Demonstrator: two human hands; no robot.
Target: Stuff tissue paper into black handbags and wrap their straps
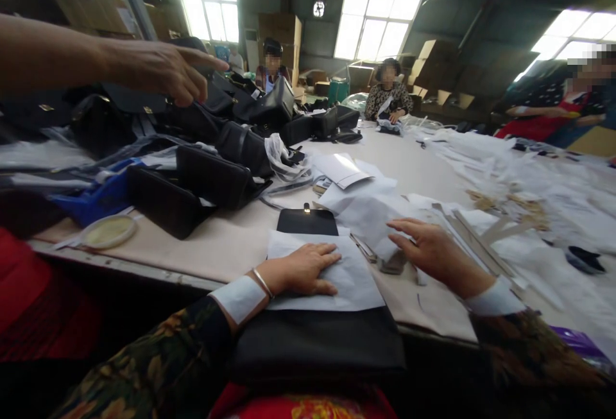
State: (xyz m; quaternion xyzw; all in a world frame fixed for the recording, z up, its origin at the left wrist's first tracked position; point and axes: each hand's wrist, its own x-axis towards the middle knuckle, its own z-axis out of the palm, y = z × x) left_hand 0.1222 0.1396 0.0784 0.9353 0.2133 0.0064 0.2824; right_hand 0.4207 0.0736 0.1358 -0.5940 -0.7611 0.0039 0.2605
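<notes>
My left hand (pixel 308 269) lies flat, fingers spread, on a white paper sheet (pixel 356 284). The sheet covers part of a black bag (pixel 317 345) at the table's front edge; its black flap with a gold clasp (pixel 307 221) shows beyond the sheet. To the right, my right hand (pixel 433 252) is raised with its fingers apart and nothing in it, beside crumpled white paper (pixel 373 213) and some thin strips (pixel 364 249).
Black bags (pixel 216 175) are piled at the left, near a blue basket (pixel 103 194) and a round yellowish dish (pixel 110 231). Another person's hand (pixel 154 69) points in from the left. White wrapping and strips (pixel 553 194) cover the right side. Several people sit or stand farther back.
</notes>
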